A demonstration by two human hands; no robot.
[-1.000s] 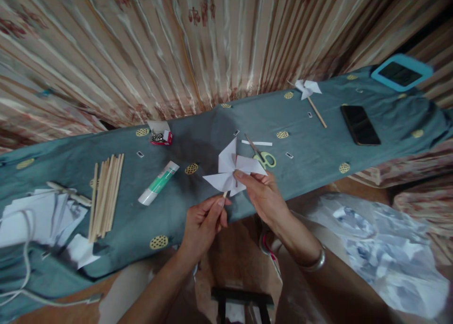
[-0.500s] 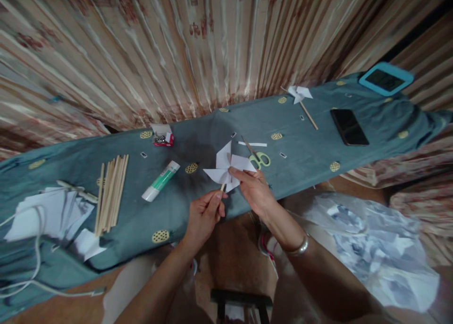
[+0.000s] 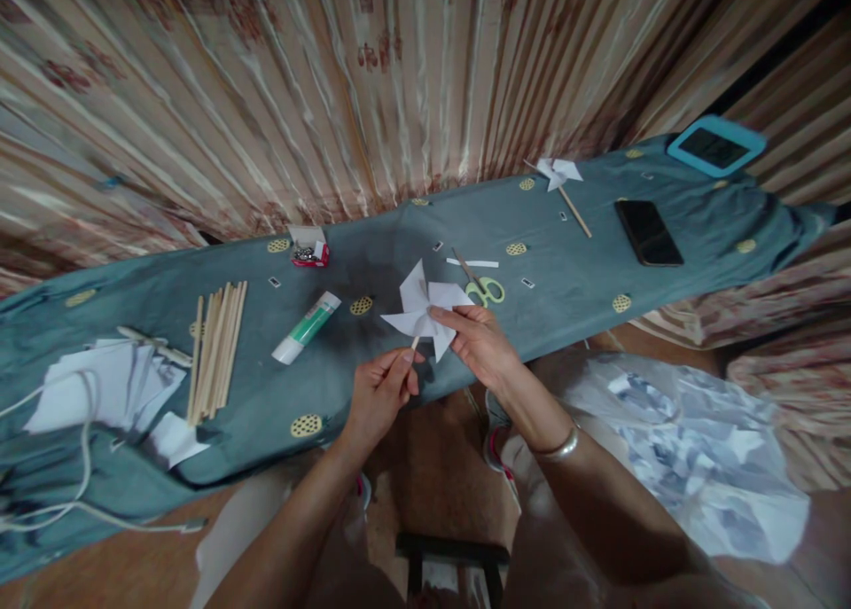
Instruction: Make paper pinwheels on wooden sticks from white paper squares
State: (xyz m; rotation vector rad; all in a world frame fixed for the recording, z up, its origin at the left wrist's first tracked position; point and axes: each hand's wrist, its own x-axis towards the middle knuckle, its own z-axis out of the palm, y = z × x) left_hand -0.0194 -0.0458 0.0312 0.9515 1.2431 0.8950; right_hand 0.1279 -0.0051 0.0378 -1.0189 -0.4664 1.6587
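Note:
A white paper pinwheel [image 3: 423, 310] is held over the near edge of a long table covered in blue-grey cloth [image 3: 372, 387]. My left hand [image 3: 380, 394] is closed round the thin wooden stick below the paper. My right hand [image 3: 480, 343] pinches the pinwheel's centre with thumb and forefinger; a silver bangle sits on that wrist. Just behind the pinwheel lie green-handled scissors [image 3: 484, 288] and a white paper strip [image 3: 472, 263].
A green and white glue stick [image 3: 306, 328], a bundle of wooden sticks [image 3: 216, 350], white paper sheets [image 3: 106, 387], a red pin box [image 3: 309, 253], a finished pinwheel [image 3: 562, 183], a black phone [image 3: 647, 232] and a blue-cased tablet [image 3: 715, 146] lie on the cloth. Crumpled plastic [image 3: 691, 449] lies on the floor at right.
The view has shifted a little, so the table sits slightly higher and further left. Both hands keep their hold, and the pinwheel has turned slightly between the fingers.

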